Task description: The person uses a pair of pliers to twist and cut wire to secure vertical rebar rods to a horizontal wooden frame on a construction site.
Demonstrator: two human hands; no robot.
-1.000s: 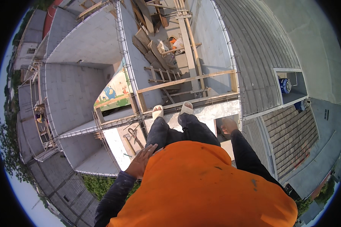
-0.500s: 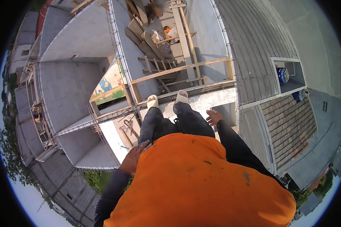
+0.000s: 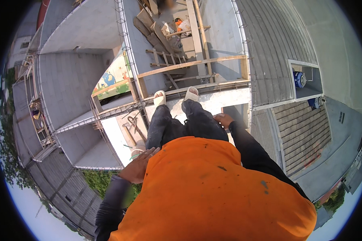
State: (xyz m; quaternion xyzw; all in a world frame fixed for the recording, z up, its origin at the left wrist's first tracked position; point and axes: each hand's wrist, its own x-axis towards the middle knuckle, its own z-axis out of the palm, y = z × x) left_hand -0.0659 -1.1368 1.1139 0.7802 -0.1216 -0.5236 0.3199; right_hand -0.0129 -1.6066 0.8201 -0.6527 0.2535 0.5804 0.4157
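Observation:
My left hand [image 3: 137, 167] lies against my left hip, its fingers stretched out over the edge of the orange shirt and the dark trousers. Nothing shows in it. Beside my right thigh, my right hand [image 3: 224, 120] hangs with loosely extended fingers, holding nothing that I can see. I stand in pale sandals [image 3: 192, 94] on a high, narrow ledge [image 3: 213, 100]. Left of my leg lie a wooden-handled tool [image 3: 128, 134] and a dark metal tool [image 3: 136, 123]. Close to my left hand is a pale rounded object [image 3: 138, 148] whose kind I cannot make out.
A wooden beam [image 3: 189, 67] crosses the deep room ahead, where planks [image 3: 159, 38] lean and another person [image 3: 183, 26] is below. Wire-and-rebar frames top the grey walls. Corrugated roofing [image 3: 269, 52] lies right; another person [image 3: 36, 114] is on scaffolding far left.
My right hand has moved left, closer to my thigh, and its fingers are less spread. My left hand stays at my hip. The view has shifted slightly, and the pale rounded object now shows.

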